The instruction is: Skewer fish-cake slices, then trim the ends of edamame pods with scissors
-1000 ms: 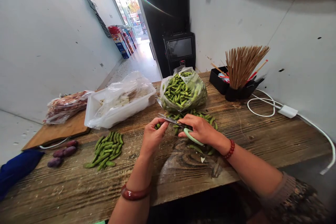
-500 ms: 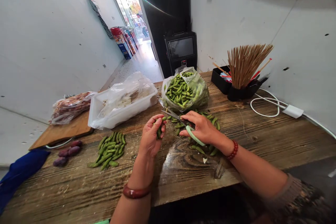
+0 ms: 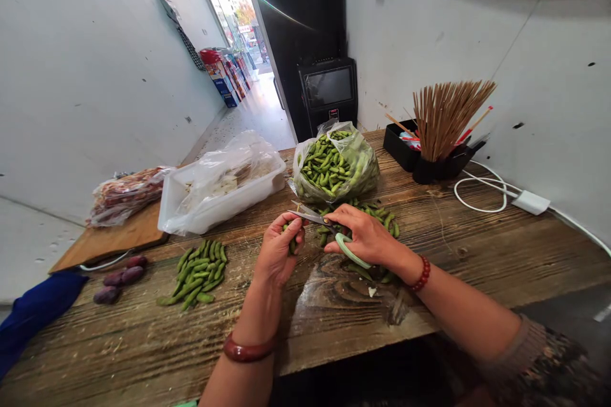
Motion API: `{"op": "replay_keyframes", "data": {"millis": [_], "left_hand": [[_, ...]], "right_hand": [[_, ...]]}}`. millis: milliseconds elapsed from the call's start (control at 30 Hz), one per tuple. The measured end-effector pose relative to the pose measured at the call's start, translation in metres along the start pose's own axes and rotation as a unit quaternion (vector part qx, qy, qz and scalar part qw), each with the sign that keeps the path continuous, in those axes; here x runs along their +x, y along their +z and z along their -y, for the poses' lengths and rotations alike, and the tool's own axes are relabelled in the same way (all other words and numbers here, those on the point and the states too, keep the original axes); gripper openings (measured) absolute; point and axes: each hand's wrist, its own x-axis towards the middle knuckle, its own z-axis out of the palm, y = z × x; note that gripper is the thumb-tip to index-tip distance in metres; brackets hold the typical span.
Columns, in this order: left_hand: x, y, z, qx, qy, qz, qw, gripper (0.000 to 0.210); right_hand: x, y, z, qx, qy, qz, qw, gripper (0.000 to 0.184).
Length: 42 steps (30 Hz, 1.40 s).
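Observation:
My left hand point(image 3: 278, 248) is closed around green soybean pods point(image 3: 292, 243), partly hidden by the fingers. In my right hand point(image 3: 365, 235) is a pair of scissors point(image 3: 351, 253) with pale green handles. Their blades reach left, slightly apart, right at the tip of the held pods. Loose soybean pods point(image 3: 391, 224) lie on the wood beneath and behind my right hand. Just beyond, a clear plastic bag point(image 3: 365, 168) is full of more pods. To the left of my left arm lies a neat pile of pods point(image 3: 200, 273).
A white plastic tub point(image 3: 191, 219) with a plastic bag in it stands at the back left, beside a cutting board point(image 3: 114, 245) bearing bagged meat. Purple tubers point(image 3: 125, 276) lie in front. At the right are skewers point(image 3: 443, 121) in a black holder and a white cable point(image 3: 480, 208).
The scissor blades have moved left and slightly down, from above the fingertips onto the end of the held pods. My two hands are closer together.

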Motion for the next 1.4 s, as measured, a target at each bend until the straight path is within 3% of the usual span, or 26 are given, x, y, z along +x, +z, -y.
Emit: {"op": "replay_keyframes", "data": {"millis": [800, 1133, 1400], "left_hand": [[0.0, -0.001, 0.001, -0.037, -0.018, 0.027, 0.999, 0.028], [0.002, -0.002, 0.0, -0.006, -0.017, 0.022, 1.0, 0.027], [0.006, -0.009, -0.006, 0.03, -0.017, -0.056, 0.998, 0.026]], "right_hand": [[0.0, -0.001, 0.002, -0.017, -0.028, 0.009, 0.999, 0.04], [0.0, -0.002, -0.001, -0.035, -0.024, 0.013, 0.999, 0.039], [0.003, -0.002, -0.008, -0.003, 0.006, -0.07, 0.998, 0.041]]}}
